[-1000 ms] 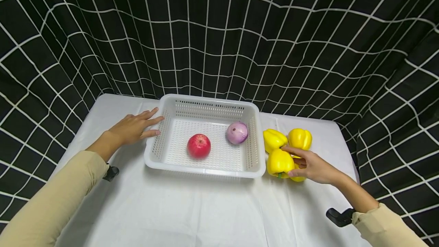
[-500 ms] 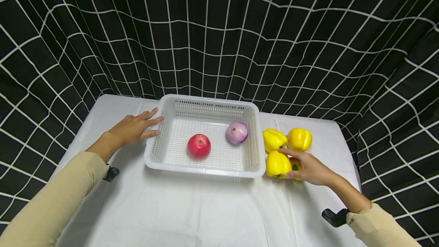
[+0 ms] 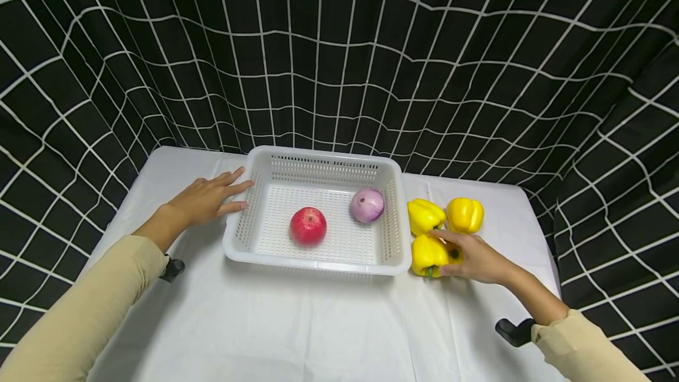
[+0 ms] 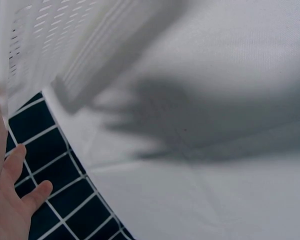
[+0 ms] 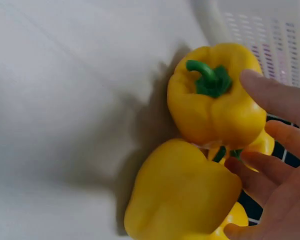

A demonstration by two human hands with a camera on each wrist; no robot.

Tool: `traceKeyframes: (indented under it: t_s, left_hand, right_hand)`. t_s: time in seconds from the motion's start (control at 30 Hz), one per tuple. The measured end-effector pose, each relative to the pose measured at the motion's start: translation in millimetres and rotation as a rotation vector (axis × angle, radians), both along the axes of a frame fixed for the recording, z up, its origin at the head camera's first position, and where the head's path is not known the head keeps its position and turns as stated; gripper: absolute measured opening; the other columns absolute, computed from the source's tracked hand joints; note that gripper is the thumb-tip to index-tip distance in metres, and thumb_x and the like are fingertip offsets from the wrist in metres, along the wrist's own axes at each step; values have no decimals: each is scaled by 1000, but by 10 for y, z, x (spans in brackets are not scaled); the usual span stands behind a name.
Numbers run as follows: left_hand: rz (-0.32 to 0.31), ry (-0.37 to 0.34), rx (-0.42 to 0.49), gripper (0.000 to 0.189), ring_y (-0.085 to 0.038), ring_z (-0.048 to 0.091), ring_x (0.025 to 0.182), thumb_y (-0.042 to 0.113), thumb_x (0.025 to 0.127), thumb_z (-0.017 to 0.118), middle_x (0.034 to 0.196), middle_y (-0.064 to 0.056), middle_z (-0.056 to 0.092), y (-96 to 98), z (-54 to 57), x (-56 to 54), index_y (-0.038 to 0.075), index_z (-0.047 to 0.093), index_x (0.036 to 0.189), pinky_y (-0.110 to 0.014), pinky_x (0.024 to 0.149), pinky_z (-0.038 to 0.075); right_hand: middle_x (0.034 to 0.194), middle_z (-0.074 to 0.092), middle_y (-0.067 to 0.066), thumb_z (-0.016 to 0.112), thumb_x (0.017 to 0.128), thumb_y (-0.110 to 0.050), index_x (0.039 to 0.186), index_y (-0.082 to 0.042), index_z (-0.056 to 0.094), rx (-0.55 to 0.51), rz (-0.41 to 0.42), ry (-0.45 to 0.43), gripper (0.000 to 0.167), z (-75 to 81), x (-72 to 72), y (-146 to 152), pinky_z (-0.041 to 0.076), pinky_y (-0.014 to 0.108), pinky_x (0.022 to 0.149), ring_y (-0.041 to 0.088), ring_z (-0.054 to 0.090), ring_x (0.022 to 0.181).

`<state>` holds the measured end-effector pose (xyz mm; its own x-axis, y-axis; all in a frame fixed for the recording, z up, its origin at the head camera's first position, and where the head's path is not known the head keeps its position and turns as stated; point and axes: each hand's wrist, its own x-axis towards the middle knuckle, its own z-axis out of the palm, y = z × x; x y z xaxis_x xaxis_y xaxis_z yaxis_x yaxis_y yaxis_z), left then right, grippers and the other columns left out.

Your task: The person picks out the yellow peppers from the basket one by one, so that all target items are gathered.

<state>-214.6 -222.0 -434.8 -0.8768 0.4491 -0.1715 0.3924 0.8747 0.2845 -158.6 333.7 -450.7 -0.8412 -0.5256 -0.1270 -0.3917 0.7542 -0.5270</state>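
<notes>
In the head view my left hand (image 3: 204, 196) rests with spread fingers on the left rim of a white plastic basket (image 3: 323, 265). My right hand (image 3: 477, 257) is at a yellow bell pepper (image 3: 427, 252) standing just outside the basket's right wall. In the right wrist view the thumb tip overlaps this pepper's side near its green stem, and the other fingers are spread loosely behind it. Close by lie more yellow bell peppers: one behind (image 3: 424, 216), one at the back right (image 3: 464, 215), and one partly hidden under the right hand.
Inside the basket sit a round red fruit (image 3: 308, 226) and a purple onion (image 3: 367, 205). A white cloth (image 3: 339, 323) covers the table. Black curtains (image 3: 339, 58) with a white grid stand behind it and at both sides.
My right hand has moved slightly left with the front yellow bell pepper, which now stands lower with its stem more visible. The left hand and basket have stayed still.
</notes>
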Motion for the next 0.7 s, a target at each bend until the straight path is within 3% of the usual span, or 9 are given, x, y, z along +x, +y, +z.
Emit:
traceKeyframes:
  t_s: [0.13,0.4,0.7]
  left_hand:
    - [-9,5,0,64,-41,21,148,48,101,53,165,-13,19,5,-3,-18,20,36,155,-69,111,23]
    - [-26,26,-5,64,-41,25,147,48,100,54,164,-15,21,-11,-8,-48,19,37,155,-65,111,27]
    - [-43,41,-31,65,-44,32,143,48,99,56,161,-19,28,-76,56,-40,17,40,154,-66,108,31]
  right_hand:
    - [118,66,19,86,77,-15,141,6,50,-2,-23,-26,76,26,-12,27,50,59,93,33,63,104]
    - [134,57,26,85,80,-14,141,5,49,-31,-40,-57,74,102,-76,31,48,60,96,42,61,113]
    - [147,45,28,80,85,-29,150,0,39,69,-134,-78,82,442,-283,101,37,71,100,51,44,131]
